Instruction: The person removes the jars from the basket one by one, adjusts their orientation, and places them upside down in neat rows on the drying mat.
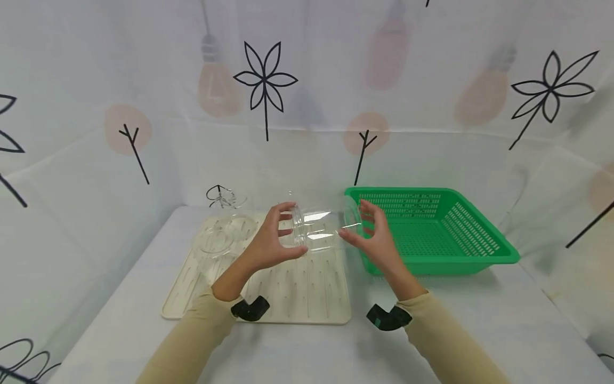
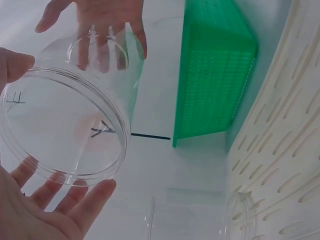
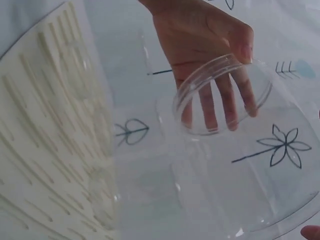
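Both hands hold a clear plastic jar (image 1: 322, 224) on its side, raised over the right part of a cream ribbed mat (image 1: 302, 304). My left hand (image 1: 269, 242) grips the threaded mouth end, thumb on one side of the rim and fingers spread round the other. At the opposite, closed end, my right hand (image 1: 379, 242) holds the jar between thumb and fingers. The left wrist view shows the jar's open mouth (image 2: 65, 177) facing the left palm, with right-hand fingers showing through the clear wall. In the right wrist view, left-hand fingers (image 3: 227, 102) lie around the rim.
More clear jars (image 1: 216, 241) stand on the left part of the mat, faint against it. To the right, a green perforated basket (image 1: 494, 260) sits on the white table (image 1: 307, 354). A white cloth printed with flowers and bulbs (image 1: 307, 106) hangs behind.
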`<state>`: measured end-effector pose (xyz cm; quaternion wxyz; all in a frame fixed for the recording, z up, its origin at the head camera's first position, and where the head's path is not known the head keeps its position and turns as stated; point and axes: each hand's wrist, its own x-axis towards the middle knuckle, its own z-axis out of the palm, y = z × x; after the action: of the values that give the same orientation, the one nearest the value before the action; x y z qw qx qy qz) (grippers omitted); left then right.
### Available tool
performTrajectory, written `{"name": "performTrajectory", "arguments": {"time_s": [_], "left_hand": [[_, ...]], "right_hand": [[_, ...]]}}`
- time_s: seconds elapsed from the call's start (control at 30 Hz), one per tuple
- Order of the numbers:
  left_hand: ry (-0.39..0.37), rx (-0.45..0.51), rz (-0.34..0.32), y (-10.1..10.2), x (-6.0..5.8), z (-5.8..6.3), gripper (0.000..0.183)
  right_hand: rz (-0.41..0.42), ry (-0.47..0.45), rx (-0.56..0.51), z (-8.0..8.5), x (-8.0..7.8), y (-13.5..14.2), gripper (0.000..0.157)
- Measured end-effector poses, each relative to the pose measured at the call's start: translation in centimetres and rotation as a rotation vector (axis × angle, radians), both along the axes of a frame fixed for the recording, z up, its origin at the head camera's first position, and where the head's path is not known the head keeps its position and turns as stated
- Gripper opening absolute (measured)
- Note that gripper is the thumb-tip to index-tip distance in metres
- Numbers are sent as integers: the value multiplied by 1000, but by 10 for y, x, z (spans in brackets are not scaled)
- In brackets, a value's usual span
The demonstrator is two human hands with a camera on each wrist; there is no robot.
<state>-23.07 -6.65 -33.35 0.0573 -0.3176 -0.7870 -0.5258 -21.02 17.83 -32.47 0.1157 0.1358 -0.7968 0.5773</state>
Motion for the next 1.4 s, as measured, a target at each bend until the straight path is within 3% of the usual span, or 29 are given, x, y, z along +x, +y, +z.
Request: {"name": "performTrajectory", "arguments": {"time_s": [0.2,0.4,0.63,0.77,1.07,1.3,1.4], "left_hand": [[17,48,22,-3,-1,-1,87],[9,94,30,-4,-1,-3,86],[-43,102,7,-5,-2,-7,85],[-79,65,1,-7,-1,-7,85],[-118,-56,31,-7,-4,-14,86],[-129,-142,-10,-2,-3,-20,81],[-107,-145,-24,1,-4,-21,76]], "right_hand": [[7,-115,-136,-13,5,-9,78],[3,-175,-170,-26,4,-13,73],[45,-117,-183,-35,1,-14,58],[60,-66,-203,-33,1,-11,54],[81,-24,-202,-15,-3,-11,69],[236,67,-173,3,-1,-16,76],[252,82,-137,7,1,-18,80]]}}
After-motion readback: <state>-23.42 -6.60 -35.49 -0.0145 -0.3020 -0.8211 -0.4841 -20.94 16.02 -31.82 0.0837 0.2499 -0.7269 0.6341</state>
